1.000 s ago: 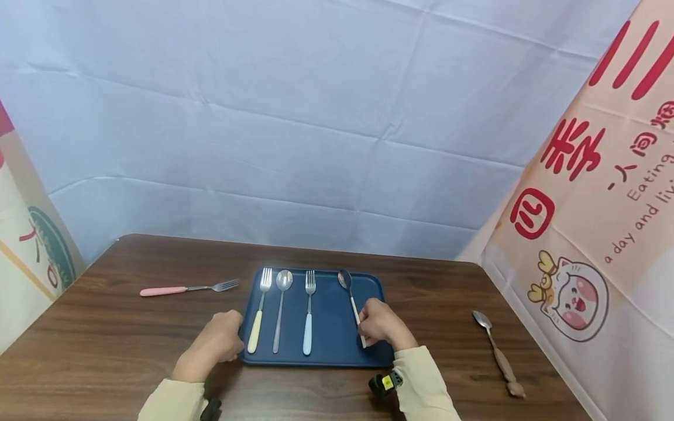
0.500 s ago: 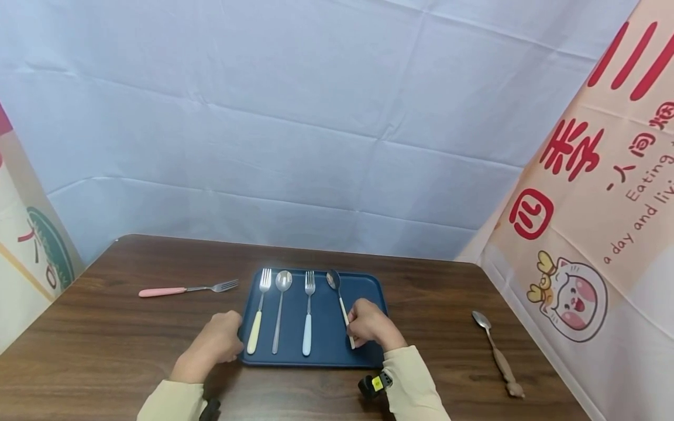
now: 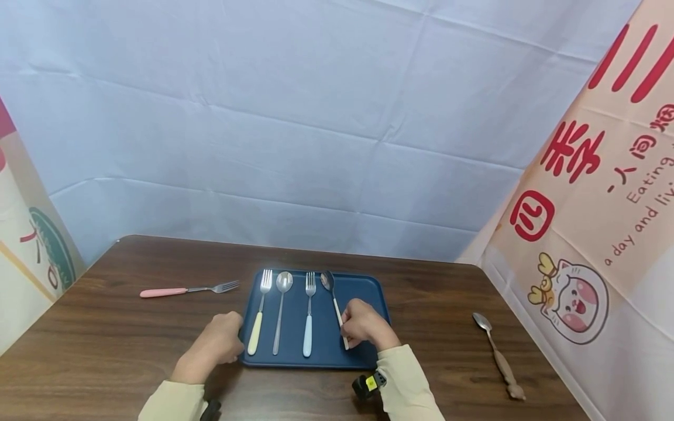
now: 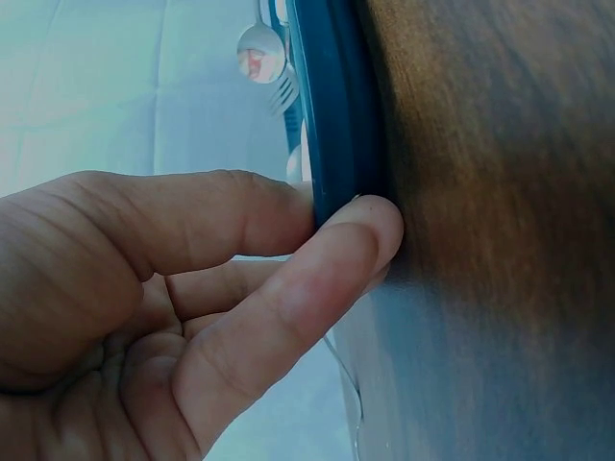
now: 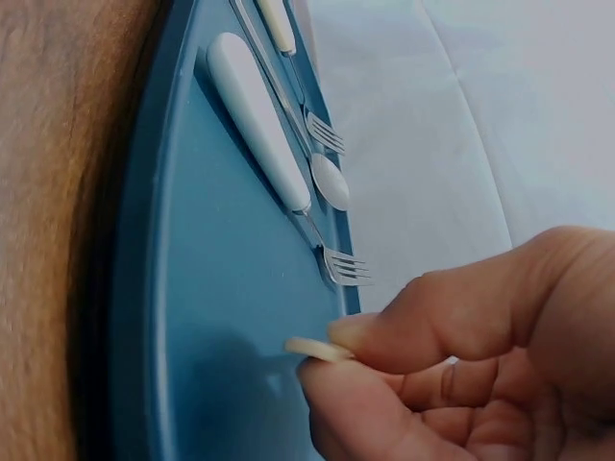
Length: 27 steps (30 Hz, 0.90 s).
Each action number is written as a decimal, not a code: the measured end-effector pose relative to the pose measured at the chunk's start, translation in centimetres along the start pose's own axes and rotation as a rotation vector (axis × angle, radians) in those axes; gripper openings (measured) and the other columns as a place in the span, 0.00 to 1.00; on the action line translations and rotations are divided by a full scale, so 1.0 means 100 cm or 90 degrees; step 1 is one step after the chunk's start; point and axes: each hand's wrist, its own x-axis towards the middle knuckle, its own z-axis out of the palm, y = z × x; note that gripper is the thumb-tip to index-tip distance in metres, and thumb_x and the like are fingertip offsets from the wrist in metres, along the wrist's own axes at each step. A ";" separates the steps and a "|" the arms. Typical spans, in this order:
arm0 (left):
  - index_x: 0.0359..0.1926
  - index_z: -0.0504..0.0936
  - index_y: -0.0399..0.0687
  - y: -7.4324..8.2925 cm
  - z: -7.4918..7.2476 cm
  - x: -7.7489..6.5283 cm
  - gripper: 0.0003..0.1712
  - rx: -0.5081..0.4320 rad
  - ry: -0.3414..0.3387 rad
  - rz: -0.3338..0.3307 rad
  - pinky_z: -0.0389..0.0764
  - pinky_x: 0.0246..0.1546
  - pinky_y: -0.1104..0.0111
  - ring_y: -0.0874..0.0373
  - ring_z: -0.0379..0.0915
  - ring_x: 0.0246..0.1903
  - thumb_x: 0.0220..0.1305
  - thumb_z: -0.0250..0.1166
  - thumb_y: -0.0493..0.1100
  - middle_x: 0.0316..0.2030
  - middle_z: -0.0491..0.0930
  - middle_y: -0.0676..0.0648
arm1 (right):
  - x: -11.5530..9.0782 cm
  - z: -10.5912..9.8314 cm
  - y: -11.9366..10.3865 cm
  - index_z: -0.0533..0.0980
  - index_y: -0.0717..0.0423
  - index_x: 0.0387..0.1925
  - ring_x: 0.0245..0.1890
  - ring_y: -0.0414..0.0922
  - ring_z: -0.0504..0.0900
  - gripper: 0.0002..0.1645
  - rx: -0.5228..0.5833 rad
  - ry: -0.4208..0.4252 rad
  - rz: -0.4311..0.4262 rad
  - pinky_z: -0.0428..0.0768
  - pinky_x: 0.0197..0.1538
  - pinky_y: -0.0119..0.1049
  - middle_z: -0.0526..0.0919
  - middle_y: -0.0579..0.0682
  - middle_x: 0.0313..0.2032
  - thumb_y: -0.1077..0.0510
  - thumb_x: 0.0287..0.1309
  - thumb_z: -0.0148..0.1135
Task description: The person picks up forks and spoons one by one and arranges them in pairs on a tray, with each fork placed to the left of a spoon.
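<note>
My right hand (image 3: 363, 324) pinches the cream handle of a spoon (image 3: 337, 313) over the right half of a blue tray (image 3: 368, 286). The spoon's bowl points to the tray's far edge; in the right wrist view the handle end (image 5: 319, 350) pokes out between thumb and finger. At the tray's near left corner, my left hand (image 3: 218, 339) pinches the rim, thumb and finger on either side of it in the left wrist view. On the tray, left to right, lie a yellow-handled fork (image 3: 255, 327), a silver spoon (image 3: 279, 318) and a light-blue-handled fork (image 3: 308, 333).
A pink-handled fork (image 3: 168, 292) lies on the brown wooden table (image 3: 105, 345) left of the tray. Toward the table's right edge rests a spoon with a brown handle (image 3: 502, 365). A pale cloth (image 3: 295, 146) hangs behind the table, with a printed banner (image 3: 590, 234) on the right.
My right hand has shifted left with the cream-handled spoon, bringing it nearer the light-blue-handled fork. My left hand stays at the tray's corner.
</note>
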 end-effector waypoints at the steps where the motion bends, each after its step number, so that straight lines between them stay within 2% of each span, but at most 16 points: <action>1: 0.34 0.75 0.27 0.000 0.000 0.000 0.09 0.000 -0.001 -0.001 0.71 0.16 0.69 0.58 0.70 0.14 0.48 0.61 0.25 0.19 0.70 0.44 | 0.000 0.000 0.000 0.68 0.59 0.12 0.15 0.45 0.77 0.16 -0.001 -0.003 0.001 0.79 0.22 0.37 0.71 0.52 0.14 0.76 0.46 0.57; 8: 0.33 0.74 0.28 0.003 0.000 0.000 0.08 -0.003 -0.004 -0.003 0.71 0.16 0.69 0.57 0.70 0.14 0.48 0.60 0.24 0.19 0.70 0.44 | 0.003 0.005 0.001 0.64 0.56 0.09 0.14 0.45 0.78 0.21 -0.007 0.004 0.010 0.78 0.21 0.37 0.68 0.49 0.10 0.76 0.46 0.58; 16: 0.32 0.74 0.28 0.003 -0.001 -0.001 0.08 -0.004 0.000 0.004 0.72 0.16 0.68 0.57 0.70 0.14 0.48 0.60 0.24 0.19 0.70 0.44 | 0.005 0.012 0.000 0.67 0.57 0.09 0.13 0.46 0.79 0.20 -0.014 0.031 0.021 0.78 0.19 0.36 0.73 0.53 0.11 0.75 0.45 0.61; 20: 0.32 0.74 0.28 0.002 -0.002 -0.001 0.07 -0.003 0.002 0.007 0.72 0.16 0.68 0.58 0.70 0.14 0.47 0.60 0.24 0.18 0.70 0.44 | 0.006 0.015 -0.001 0.68 0.58 0.09 0.13 0.46 0.79 0.19 -0.015 0.029 0.033 0.78 0.20 0.36 0.75 0.56 0.12 0.75 0.44 0.63; 27: 0.33 0.74 0.27 0.000 -0.001 -0.001 0.08 -0.003 0.001 0.002 0.71 0.15 0.69 0.58 0.69 0.14 0.48 0.60 0.24 0.18 0.70 0.44 | 0.007 0.017 -0.003 0.67 0.58 0.09 0.13 0.45 0.79 0.20 -0.006 0.014 0.029 0.78 0.20 0.36 0.74 0.54 0.12 0.75 0.45 0.63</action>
